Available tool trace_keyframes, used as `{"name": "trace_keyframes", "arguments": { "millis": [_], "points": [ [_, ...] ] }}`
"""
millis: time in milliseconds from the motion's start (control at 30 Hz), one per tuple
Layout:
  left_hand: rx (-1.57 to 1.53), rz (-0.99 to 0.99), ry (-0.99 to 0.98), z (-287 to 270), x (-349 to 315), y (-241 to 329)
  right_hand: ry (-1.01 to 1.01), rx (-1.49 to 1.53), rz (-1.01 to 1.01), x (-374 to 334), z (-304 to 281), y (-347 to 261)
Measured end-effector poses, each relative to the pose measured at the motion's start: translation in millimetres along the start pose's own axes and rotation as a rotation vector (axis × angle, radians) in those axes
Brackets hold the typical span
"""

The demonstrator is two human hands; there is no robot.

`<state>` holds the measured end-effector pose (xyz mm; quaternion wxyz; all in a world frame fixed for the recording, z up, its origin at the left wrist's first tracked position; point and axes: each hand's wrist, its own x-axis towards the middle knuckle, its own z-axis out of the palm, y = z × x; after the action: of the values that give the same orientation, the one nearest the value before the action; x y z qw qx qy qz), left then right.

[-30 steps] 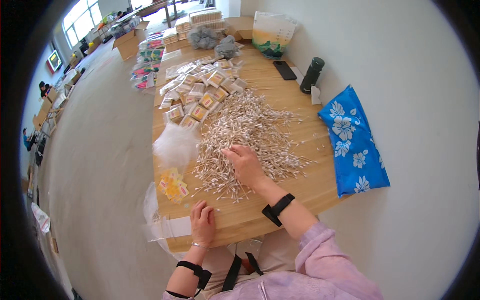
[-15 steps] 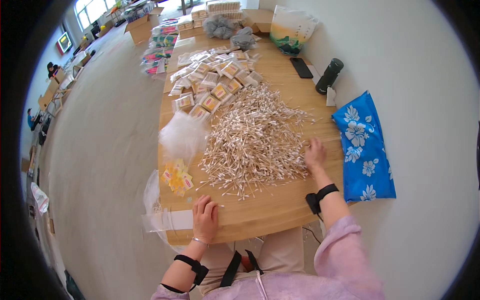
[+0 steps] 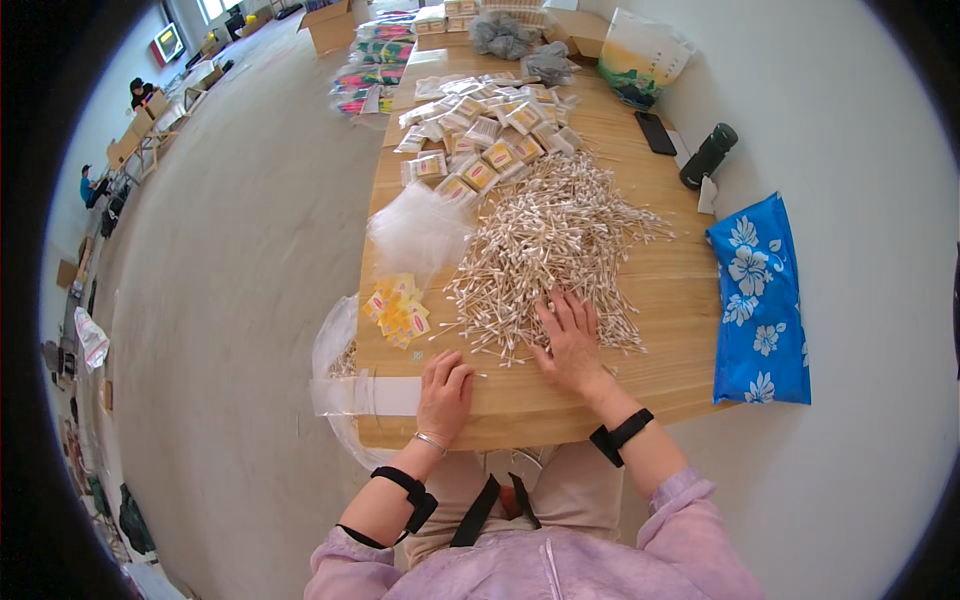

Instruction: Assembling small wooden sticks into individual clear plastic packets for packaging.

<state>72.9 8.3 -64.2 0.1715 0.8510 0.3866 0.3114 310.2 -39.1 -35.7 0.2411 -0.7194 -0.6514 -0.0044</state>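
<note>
A wide heap of cotton swabs lies loose on the wooden table. My right hand rests at the heap's near edge, palm down, its fingers spread over the swabs. Close to the front edge, my left hand sits on the table with fingers curled in; whatever may be under them is hidden. One swab tip shows just right of its fingers. Beside that hand lies a whitish flat strip. Small yellow cards are scattered beyond it, and a stack of clear plastic bags lies farther back.
Filled swab packets are piled behind the heap. To the right are a blue floral pouch, a dark bottle and a black phone. A clear bag hangs at the table's left edge. Cartons stand at the back.
My right hand has moved left from the heap's right side onto its near edge, and its fingers have spread. My left hand keeps its place on the table. The whole view has shifted.
</note>
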Motion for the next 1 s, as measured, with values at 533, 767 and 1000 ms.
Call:
{"name": "trace_keyframes", "arguments": {
  "millis": [533,767,1000],
  "points": [
    [-0.045,-0.008,0.019,0.6,-1.8,1.7,0.065,-0.146,-0.015,13.9,23.4,-54.7],
    [-0.085,0.031,0.027,-0.3,-5.9,-1.7,-0.031,-0.216,-0.054,-0.8,42.0,-32.0],
    [-0.063,0.008,0.033,-1.2,-0.3,0.4,0.118,-0.231,-0.005,29.2,20.1,-50.5]
  ]
}}
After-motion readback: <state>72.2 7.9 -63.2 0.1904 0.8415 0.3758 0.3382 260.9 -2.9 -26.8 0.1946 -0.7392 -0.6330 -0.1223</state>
